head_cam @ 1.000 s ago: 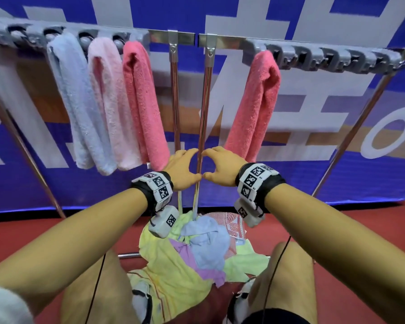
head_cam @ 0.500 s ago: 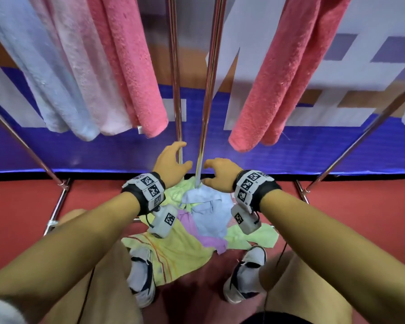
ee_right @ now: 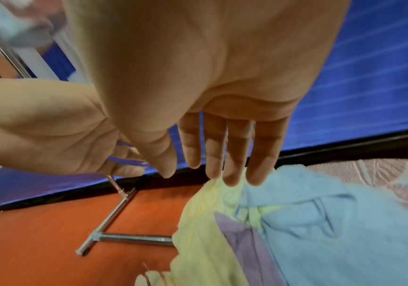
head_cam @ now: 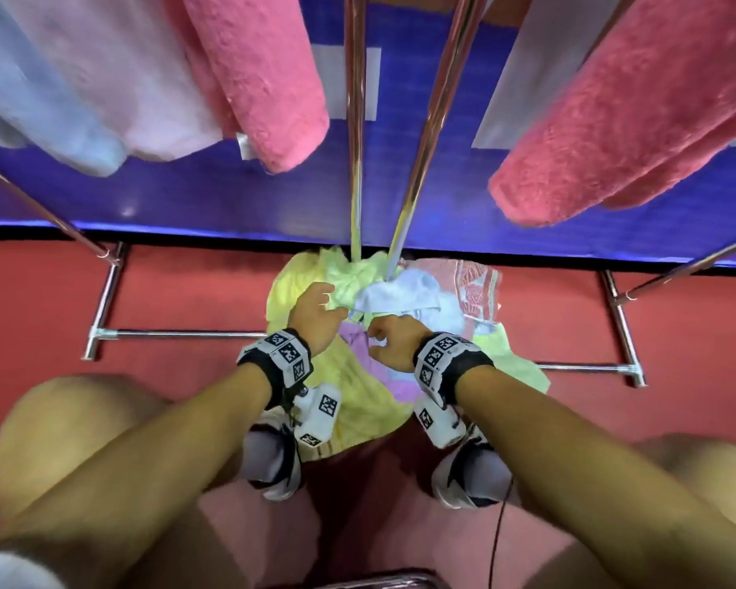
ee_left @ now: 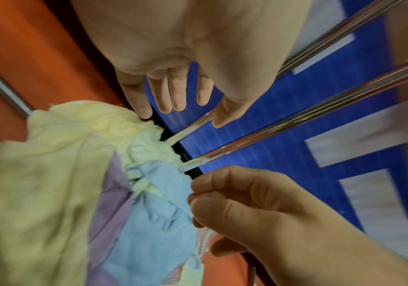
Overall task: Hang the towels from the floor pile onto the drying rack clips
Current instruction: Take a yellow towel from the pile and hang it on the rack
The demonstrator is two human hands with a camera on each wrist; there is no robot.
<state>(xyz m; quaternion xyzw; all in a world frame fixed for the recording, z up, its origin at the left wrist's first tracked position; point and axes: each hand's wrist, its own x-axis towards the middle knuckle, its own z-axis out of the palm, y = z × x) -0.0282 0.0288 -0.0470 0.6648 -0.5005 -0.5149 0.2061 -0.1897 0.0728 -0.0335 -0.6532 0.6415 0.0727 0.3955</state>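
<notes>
Left hand (head_cam: 315, 316) fingers straight, spread; right hand (head_cam: 394, 344) fingers loosely curled, holding nothing. Beneath both fingertips: crumpled soft pile, yellow towel (head_cam: 358, 401), blue towel (head_cam: 404, 297).

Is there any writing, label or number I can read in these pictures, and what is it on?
No text can be read.
Blue banner: big white shapes, cut off by the frame, not readable as characters.
Wrist bands: black-and-white square code patterns, no letters or numbers.
White tag on the pink hanging towel: too small and blurred to read.
Patterned red towel in the floor pile: a woven design, no legible words.
</notes>
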